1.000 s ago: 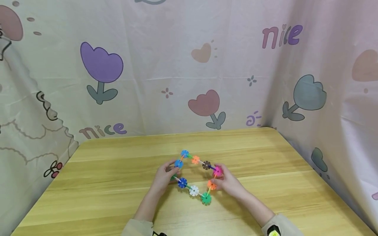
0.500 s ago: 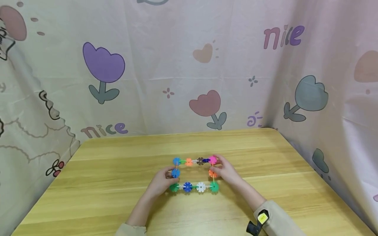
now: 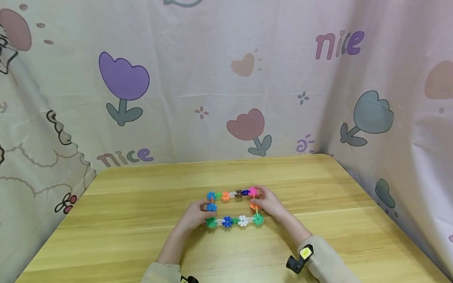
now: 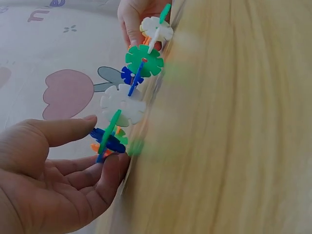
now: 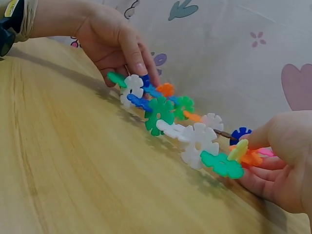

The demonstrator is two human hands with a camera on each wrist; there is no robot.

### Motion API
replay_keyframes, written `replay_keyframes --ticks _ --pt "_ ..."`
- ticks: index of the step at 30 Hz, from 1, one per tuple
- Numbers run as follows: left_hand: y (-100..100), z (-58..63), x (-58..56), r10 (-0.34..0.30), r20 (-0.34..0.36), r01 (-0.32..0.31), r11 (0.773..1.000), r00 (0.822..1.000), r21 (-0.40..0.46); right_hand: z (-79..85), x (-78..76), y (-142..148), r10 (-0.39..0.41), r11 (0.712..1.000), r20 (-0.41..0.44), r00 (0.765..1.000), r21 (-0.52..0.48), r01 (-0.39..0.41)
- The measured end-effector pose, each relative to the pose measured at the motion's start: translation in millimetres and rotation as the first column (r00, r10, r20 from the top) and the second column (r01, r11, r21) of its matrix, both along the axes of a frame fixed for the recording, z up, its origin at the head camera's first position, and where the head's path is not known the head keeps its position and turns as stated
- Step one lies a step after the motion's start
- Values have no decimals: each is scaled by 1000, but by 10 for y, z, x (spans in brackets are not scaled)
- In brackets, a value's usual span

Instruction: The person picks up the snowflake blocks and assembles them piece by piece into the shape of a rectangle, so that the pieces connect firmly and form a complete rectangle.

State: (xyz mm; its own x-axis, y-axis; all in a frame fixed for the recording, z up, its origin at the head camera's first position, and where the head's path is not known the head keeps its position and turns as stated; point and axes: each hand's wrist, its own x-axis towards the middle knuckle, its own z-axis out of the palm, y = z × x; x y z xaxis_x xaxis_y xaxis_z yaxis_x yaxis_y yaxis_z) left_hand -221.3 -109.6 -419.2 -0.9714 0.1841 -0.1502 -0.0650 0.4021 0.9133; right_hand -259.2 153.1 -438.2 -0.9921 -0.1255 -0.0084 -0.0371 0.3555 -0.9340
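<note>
A rectangular ring of interlocking plastic snowflake discs (image 3: 227, 222) lies level between my two hands over the table. Its near side has green, dark blue and white discs. Along the far side run blue, orange, brown and pink ones. My left hand (image 3: 194, 216) pinches the left side at a blue disc (image 3: 211, 207), thumb on top and fingers below. On the opposite side, my right hand (image 3: 271, 203) grips an orange disc (image 5: 251, 156) near the pink corner disc (image 3: 253, 192). In the right wrist view the ring appears slightly off the wood, with its shadow beneath.
The wood-grain table (image 3: 124, 228) spreads around both hands. A patterned cloth (image 3: 184, 78) with tulips hangs behind it and along both sides. Small cameras (image 3: 295, 264) are strapped at the wrists, over beige sleeves (image 3: 327, 257).
The ring has turned from a slanted diamond to a rectangle roughly square with the table edge. Over the last half second it has shifted only slightly, with both hands keeping hold.
</note>
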Motion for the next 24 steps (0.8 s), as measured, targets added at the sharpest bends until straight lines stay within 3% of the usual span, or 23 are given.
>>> replay_keyframes --ticks 11,24 --pt "-3 -32 -8 -5 20 4 1000 1000 15 -3 -22 2 -13 991 -34 999 136 17" --pt "-69 29 33 11 27 -11 1000 1000 -15 17 118 134 6 999 -13 1000 40 -5"
